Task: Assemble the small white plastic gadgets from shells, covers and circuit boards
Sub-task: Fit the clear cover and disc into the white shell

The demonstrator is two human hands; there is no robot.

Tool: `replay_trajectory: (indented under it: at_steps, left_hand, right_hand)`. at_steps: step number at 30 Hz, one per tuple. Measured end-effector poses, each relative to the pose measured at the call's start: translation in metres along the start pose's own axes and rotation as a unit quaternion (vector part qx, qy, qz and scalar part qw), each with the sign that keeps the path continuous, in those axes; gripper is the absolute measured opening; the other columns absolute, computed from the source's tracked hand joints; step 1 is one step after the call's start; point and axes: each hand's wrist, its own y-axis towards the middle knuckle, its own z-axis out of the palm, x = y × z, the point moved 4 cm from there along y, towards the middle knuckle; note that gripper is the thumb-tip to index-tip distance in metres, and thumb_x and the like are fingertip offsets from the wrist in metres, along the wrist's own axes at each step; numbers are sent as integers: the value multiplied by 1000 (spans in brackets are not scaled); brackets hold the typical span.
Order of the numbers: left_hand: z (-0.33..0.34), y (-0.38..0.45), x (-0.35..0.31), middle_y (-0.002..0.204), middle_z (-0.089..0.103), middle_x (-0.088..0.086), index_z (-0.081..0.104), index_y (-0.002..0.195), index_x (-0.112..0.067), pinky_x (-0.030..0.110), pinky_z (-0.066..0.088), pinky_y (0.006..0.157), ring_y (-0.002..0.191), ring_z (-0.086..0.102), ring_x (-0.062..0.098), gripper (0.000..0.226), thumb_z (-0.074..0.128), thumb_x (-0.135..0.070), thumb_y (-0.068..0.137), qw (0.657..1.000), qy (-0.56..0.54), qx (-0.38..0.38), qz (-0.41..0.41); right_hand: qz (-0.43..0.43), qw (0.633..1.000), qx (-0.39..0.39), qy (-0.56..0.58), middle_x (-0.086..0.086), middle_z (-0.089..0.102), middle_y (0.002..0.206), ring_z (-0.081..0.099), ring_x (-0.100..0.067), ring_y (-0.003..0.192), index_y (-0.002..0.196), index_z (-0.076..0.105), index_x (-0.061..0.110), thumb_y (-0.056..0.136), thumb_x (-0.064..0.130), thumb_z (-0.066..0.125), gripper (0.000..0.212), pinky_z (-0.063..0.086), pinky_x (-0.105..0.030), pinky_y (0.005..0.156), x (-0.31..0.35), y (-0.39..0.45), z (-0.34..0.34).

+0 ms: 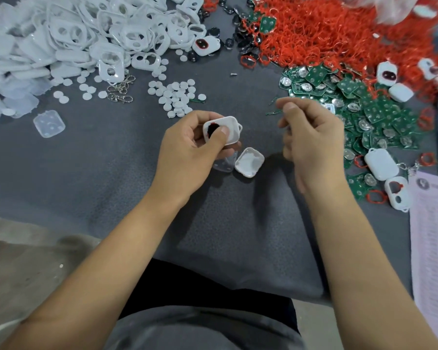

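Note:
My left hand (190, 147) grips a small white shell (229, 128) with a dark button piece and a red ring in its opening; the thumb presses on it. Just below lie a white back cover (249, 162), hollow side up, and a clear plastic piece (224, 166). My right hand (311, 137) hovers to the right, blurred, fingers loosely curled; I cannot tell whether it holds anything. Green circuit boards (372, 114) are heaped beside it.
White shells (91, 34) pile at the back left, white round pads (173, 96) in the middle, red rings (339, 34) at the back right. Finished white gadgets (381, 164) and a printed sheet (433, 236) lie right. A clear cover (49, 123) and metal clasps (120, 90) lie left.

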Motion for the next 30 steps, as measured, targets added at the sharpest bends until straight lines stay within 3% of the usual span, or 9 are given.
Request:
replay_trajectory:
  at_steps: [9,15,21,25,30]
  left_hand:
    - [0,0,0,93,78,4,68,110,-7,22,60,71,85,80,27,9,64,-5,102,999,-28,27,-36]
    - [-3,2,1,97,79,2,69,110,-13,23,61,72,83,79,24,11,63,-6,103,996,1,82,-30]
    - [-2,3,2,96,78,-2,69,114,-19,24,60,69,72,74,13,15,61,-11,105,994,31,109,-2]
    - [-1,2,2,97,78,0,68,114,-15,26,61,68,72,75,16,17,59,-4,104,992,51,112,-14]
    - [1,6,0,97,79,8,52,117,-4,26,59,65,70,73,20,10,54,-6,107,980,87,171,-60]
  right_hand:
    - [-42,994,-65,-74,10,61,66,43,-11,55,93,78,26,95,21,58,21,32,-28,52,4,13,-44]
    - [-93,969,-131,-188,-10,70,79,54,-8,67,95,77,20,94,18,56,21,42,-25,63,-1,9,-75]
    - [-116,940,-117,-297,18,70,85,61,1,75,100,75,25,97,21,57,19,46,-19,72,-9,-16,-81]
    - [-136,911,-110,-372,8,73,96,65,-15,88,101,75,23,96,25,57,19,50,-34,76,-9,-27,-74]
    - [-128,889,-102,-428,4,68,98,60,-18,89,101,72,22,98,26,57,15,42,-36,69,-10,-27,-68]
